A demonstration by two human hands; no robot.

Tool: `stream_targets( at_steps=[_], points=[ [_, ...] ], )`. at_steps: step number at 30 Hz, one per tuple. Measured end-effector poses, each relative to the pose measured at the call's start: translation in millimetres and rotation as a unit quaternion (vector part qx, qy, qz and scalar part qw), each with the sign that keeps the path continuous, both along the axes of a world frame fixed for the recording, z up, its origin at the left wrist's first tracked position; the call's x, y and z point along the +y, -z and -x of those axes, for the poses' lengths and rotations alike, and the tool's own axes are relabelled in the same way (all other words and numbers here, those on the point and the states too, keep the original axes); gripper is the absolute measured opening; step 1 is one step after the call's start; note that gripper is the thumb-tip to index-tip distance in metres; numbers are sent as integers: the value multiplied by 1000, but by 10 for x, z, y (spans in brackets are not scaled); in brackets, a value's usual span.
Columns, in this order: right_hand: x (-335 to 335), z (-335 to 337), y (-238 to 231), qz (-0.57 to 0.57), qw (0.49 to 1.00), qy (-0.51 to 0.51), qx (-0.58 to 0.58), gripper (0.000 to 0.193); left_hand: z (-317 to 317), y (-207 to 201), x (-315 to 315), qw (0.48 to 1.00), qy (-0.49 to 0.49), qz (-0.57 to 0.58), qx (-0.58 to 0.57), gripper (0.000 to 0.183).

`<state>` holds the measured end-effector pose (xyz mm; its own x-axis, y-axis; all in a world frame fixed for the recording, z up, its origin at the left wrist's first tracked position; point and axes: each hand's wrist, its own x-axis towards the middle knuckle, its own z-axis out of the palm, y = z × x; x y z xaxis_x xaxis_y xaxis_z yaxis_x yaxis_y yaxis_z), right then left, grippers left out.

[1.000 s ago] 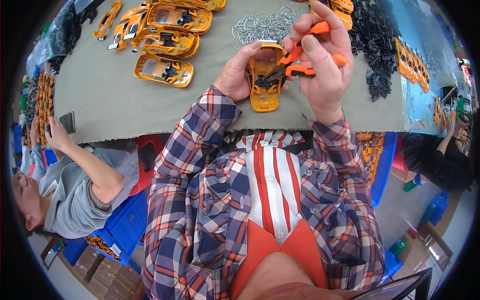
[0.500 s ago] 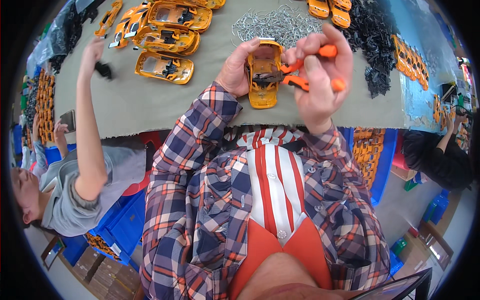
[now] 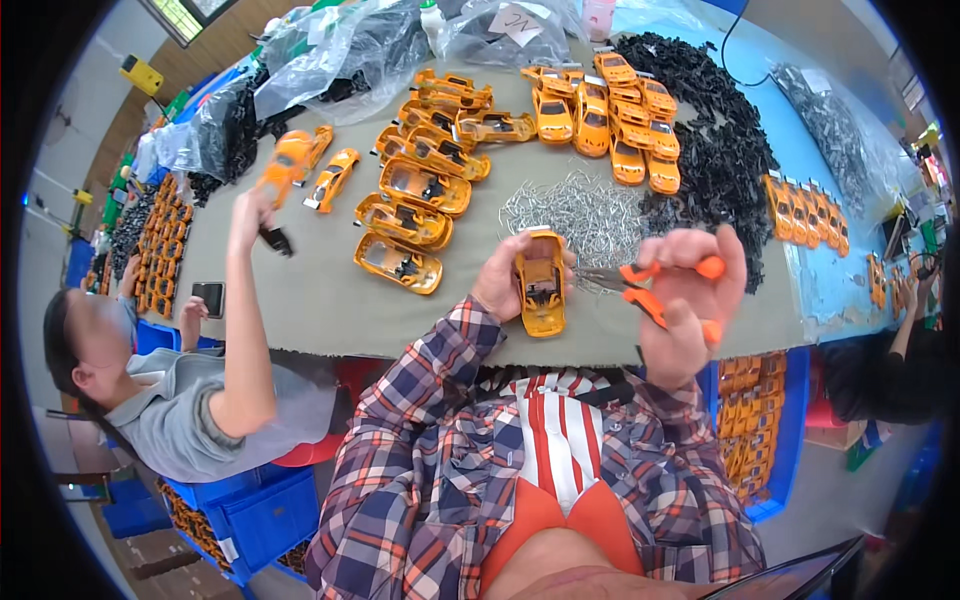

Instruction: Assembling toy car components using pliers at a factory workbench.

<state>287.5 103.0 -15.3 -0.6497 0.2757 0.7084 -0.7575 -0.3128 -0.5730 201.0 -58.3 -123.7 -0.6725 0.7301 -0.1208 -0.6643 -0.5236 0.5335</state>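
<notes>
Shifted since half a second ago: long-nosed pliers with orange-and-black handles (image 3: 647, 303), out from inside the orange plastic car shell (image 3: 541, 312) to just beside its right edge. Below the near edge of the grey-cloth-covered table (image 3: 330, 290), right: blue plastic crate (image 3: 794, 440), orange bodies inside. Over the near edge, middle: said shell, open underside showing, gripped at its left side by the left hand (image 3: 500, 278); black plastic insert (image 3: 541, 290) in place, fastening too small to tell. Right hand (image 3: 680, 315): loosely round the pliers, handles spread wide. Left of middle: open orange shells (image 3: 425, 187), several with black inserts, judged partly fitted. Toward the middle: silver wire pieces (image 3: 575, 215), loose, many left. Toward the right edge: black plastic parts (image 3: 722, 140), heaped, also left. Near the far edge: upright orange cars (image 3: 591, 118), apparently further along.
</notes>
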Motion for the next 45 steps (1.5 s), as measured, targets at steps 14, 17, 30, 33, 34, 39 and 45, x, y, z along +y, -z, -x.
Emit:
stream_targets(
  at_steps=[14, 17, 30, 33, 34, 39, 45],
  points=[
    [389, -440, 354, 30, 983, 96, -153, 61, 2167, -518, -618, 845, -504, 161, 77, 19],
    [413, -492, 339, 28, 982, 101, -157, 61, 2269, -443, -851, 733, -516, 398, 195, 23],
    [546, -513, 79, 38, 981, 134, -136, 62, 2428, -1001, 141, 379, -300, 735, 475, 36],
    [642, -527, 101, 32, 977, 153, -148, 63, 2815, -1024, 403, 436, -140, 792, 403, 52],
    [645, -554, 91, 36, 974, 160, -157, 63, 2866, -1018, 492, 444, -45, 814, 373, 60],
    [749, -523, 27, 45, 970, 182, -153, 61, 3294, -824, 569, 368, 4, 805, 465, 69],
    [775, -143, 66, 147, 963, 192, -116, 56, 3604, -527, 182, 481, -76, 757, 436, 64]
  ],
)
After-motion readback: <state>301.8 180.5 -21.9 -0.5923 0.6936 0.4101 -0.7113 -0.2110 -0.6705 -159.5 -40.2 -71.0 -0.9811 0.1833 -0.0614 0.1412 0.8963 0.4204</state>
